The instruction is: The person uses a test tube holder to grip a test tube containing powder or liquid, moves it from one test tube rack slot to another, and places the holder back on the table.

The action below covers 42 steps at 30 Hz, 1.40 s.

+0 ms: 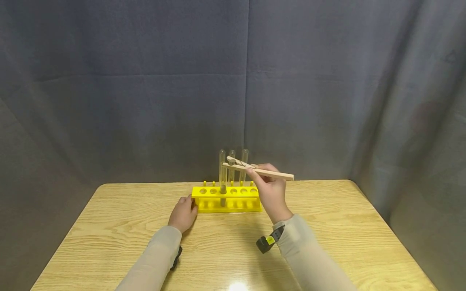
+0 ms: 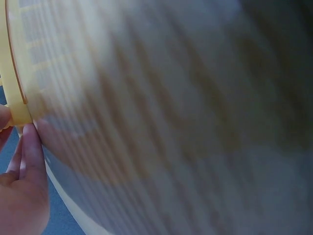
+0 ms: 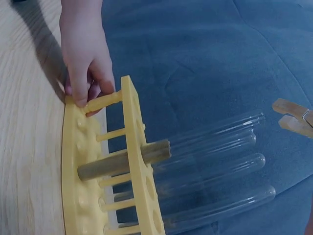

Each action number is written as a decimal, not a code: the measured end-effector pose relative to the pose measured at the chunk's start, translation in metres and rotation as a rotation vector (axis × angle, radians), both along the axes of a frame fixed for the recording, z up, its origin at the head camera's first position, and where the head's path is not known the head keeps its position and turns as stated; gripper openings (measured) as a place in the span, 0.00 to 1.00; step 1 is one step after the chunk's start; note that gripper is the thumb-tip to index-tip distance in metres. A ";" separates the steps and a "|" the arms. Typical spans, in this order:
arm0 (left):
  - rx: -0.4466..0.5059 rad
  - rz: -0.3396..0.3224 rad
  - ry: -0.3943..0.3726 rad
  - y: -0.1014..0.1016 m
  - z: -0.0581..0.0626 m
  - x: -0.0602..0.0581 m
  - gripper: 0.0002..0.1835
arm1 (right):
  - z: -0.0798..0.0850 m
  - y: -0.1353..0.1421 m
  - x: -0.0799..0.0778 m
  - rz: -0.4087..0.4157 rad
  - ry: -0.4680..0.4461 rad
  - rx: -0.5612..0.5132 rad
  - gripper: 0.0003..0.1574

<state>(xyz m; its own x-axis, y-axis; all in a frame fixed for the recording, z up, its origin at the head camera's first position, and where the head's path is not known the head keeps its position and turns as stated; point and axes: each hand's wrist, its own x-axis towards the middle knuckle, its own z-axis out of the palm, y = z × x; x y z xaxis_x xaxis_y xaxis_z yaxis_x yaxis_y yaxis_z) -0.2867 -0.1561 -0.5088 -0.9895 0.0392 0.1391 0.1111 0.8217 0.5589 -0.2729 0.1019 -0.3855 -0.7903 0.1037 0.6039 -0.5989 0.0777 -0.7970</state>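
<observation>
A yellow test tube rack stands near the far edge of the table. My left hand grips its left end, thumb and fingers about the base end in the right wrist view. In my right hand is a wooden test tube clamp, its tips by the top of the front test tube. Grey-brown contents fill that tube's lower part, and it stands upright in a rack hole. The right wrist view shows the clamp's tips apart from the glass.
Three clear test tubes stand upside down along the rack's back, rounded ends up. Yellow pegs line the rear. A grey-blue curtain hangs behind the wood-grain table.
</observation>
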 end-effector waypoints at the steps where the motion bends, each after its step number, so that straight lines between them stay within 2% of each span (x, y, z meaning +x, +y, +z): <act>1: 0.001 -0.001 0.001 0.000 0.000 0.000 0.26 | 0.000 -0.001 -0.001 0.001 -0.001 -0.007 0.08; 12: 0.007 -0.003 0.011 -0.001 -0.003 0.000 0.25 | -0.001 -0.012 -0.002 0.029 -0.012 -0.060 0.09; 23: 0.004 0.000 0.014 -0.002 -0.004 -0.001 0.25 | -0.009 -0.016 -0.007 0.026 -0.045 -0.046 0.09; 34: 0.001 -0.001 0.015 -0.003 -0.006 -0.004 0.25 | -0.010 -0.017 -0.010 0.050 -0.072 -0.101 0.11; 42: 0.000 0.002 0.007 -0.004 -0.004 0.000 0.25 | -0.014 -0.020 -0.011 0.063 -0.089 -0.153 0.09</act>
